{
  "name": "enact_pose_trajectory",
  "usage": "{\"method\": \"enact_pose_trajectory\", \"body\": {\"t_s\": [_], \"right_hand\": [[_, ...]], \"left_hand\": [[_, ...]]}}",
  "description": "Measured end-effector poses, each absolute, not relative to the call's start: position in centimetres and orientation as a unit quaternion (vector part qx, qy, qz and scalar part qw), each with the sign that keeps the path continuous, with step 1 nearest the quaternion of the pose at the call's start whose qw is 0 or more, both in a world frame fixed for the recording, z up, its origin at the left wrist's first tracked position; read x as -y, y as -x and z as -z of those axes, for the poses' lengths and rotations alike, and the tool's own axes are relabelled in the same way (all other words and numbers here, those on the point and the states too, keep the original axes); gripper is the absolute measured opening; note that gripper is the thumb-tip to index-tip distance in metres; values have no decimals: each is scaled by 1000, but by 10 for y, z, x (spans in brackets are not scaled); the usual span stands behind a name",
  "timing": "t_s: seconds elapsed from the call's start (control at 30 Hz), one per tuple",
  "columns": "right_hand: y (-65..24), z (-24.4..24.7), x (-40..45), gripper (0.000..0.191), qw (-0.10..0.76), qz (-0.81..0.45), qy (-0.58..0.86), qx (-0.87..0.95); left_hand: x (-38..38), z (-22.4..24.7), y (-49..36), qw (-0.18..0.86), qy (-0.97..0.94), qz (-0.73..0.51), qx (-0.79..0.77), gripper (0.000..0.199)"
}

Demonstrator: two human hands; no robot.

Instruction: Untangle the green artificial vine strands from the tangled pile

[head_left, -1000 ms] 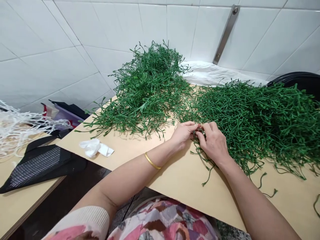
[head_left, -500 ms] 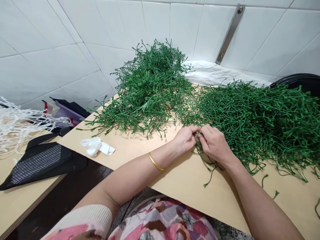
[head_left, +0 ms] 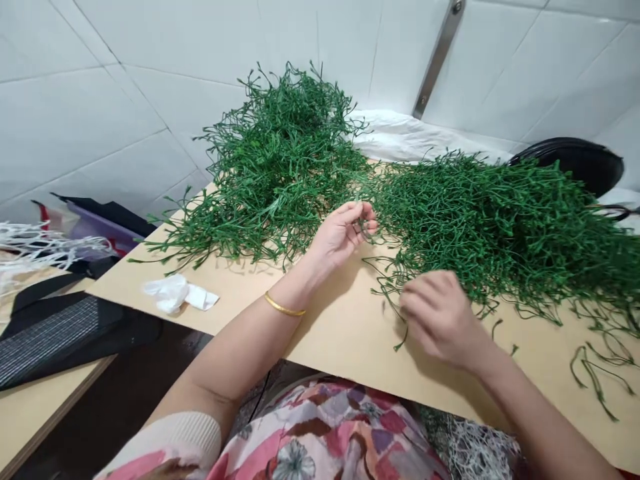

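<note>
White glazed tiles (head_left: 150,40) back the workplace, crossed at far right by a slanting flat metal bar (head_left: 440,57); below them, as I see it, extends a pale wood-coloured tabletop (head_left: 320,340). Two loose heaps of thin, dark green, cord-like strands occupy its far side: a peaked left heap (head_left: 280,153) and a longer, lower right heap (head_left: 480,227). Behind the latter lies a rounded black case (head_left: 575,163). Crumpled white tissue (head_left: 170,293) rests near the left edge.

Left hand (head_left: 345,230): raised in front of the gap between the heaps, thumb drawn against the bent fingers, apparently pinching a fine green strand (head_left: 367,233), mostly hidden. Right hand (head_left: 443,320): nearer the front edge, palm downward, fingers curled; motion blur prevents me from telling whether anything is gripped.

Principal relation: a small, loose green cluster (head_left: 393,283) lies between the hands, to the left and far side of the right hand. Its long axis runs obliquely from far left to near right, its near tip ending just beside the right fingers. Of the two hands, the right is nearer; the left is farther from the front edge.
</note>
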State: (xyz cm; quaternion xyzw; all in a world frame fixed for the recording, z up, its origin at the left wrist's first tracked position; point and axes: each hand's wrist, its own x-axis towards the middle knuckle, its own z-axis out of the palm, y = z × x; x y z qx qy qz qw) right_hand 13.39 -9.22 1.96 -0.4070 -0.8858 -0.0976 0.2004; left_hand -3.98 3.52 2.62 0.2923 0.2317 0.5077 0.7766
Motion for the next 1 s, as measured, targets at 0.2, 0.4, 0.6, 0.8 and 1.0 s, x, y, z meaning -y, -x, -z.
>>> {"method": "enact_pose_trajectory", "body": {"t_s": [0.2,0.4,0.6,0.8,1.0], "right_hand": [[-123,17,103,34,70,138,427,891],[-135,16,51,39,47,203,496,843],[-153,14,15,37,75,217,593,772],[-166,15,-6,37,94,222,625,742],[-168,17,1,44,114,223,588,769]], "left_hand": [[-33,-40,51,803,-275,-504,-161,8],[-28,-32,43,802,-287,-490,-187,8],[-23,-20,34,787,-361,-435,-248,13],[-29,-12,31,750,-371,-445,-318,18],[-25,-4,24,725,-401,-451,-332,12]]}}
